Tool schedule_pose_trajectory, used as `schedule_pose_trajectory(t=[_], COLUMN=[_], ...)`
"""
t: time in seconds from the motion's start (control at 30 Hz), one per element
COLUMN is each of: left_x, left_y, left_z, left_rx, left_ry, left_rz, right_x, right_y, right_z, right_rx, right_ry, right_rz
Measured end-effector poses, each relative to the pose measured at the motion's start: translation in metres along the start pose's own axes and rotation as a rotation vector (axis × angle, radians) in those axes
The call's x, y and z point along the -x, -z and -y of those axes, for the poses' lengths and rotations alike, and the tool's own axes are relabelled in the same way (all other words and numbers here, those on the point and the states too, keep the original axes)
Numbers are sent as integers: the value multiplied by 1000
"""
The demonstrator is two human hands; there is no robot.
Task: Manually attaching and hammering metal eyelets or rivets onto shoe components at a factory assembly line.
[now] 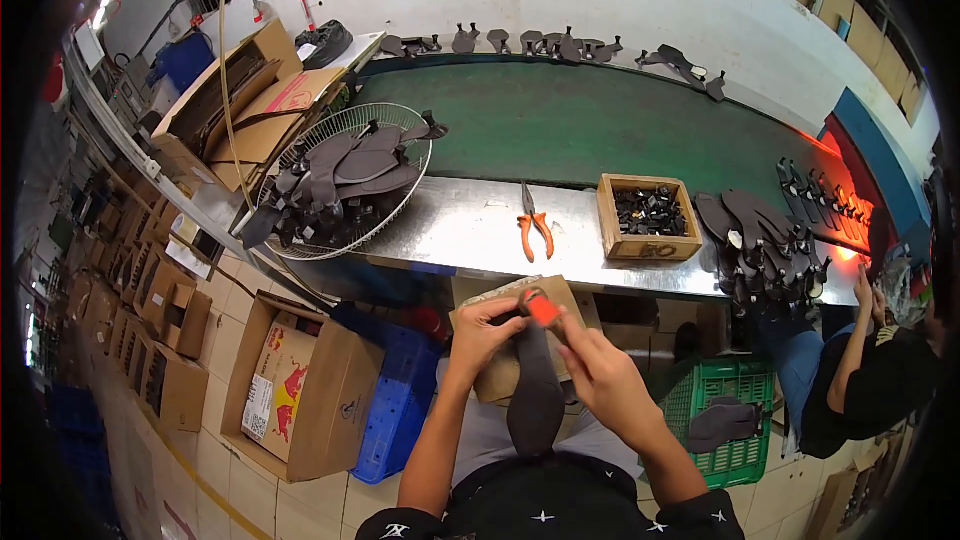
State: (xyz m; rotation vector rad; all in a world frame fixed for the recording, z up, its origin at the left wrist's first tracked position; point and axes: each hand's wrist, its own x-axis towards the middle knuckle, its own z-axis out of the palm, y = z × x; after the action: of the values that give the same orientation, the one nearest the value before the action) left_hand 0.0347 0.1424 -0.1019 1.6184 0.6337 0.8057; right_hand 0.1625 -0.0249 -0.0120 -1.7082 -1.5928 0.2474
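Observation:
Over my lap, a dark grey shoe sole (537, 402) hangs with its wide end toward me and its narrow end at my hands. My left hand (482, 333) is closed around that narrow end. Close beside it, my right hand (598, 368) grips a hand tool with an orange-red end (543, 308); its exact kind is hard to make out. Beneath the sole, a piece of brown cardboard (497, 380) rests on my lap. Pliers with orange handles (534, 226) lie on the metal bench in front of me.
Piled soles fill a wire basket (408, 202) at left. Right of the pliers, a wooden box (655, 252) holds small black parts. Behind runs a green conveyor belt (560, 125). Blue (385, 430) and green crates (745, 455) flank me. Another person (880, 380) works at right.

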Motion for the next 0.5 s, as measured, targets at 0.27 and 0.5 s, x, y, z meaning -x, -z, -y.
schedule_pose_trajectory(t=[0.27,0.5], left_x=[2,11], left_y=[-4,1], left_z=[-4,-1], left_rx=[-54,-645], left_ry=[-11,-170], left_rz=[83,17], right_x=[11,28], right_y=[-8,57], right_z=[-18,44], right_rx=[-19,-253], right_ry=[-44,82], right_rz=[-33,-328])
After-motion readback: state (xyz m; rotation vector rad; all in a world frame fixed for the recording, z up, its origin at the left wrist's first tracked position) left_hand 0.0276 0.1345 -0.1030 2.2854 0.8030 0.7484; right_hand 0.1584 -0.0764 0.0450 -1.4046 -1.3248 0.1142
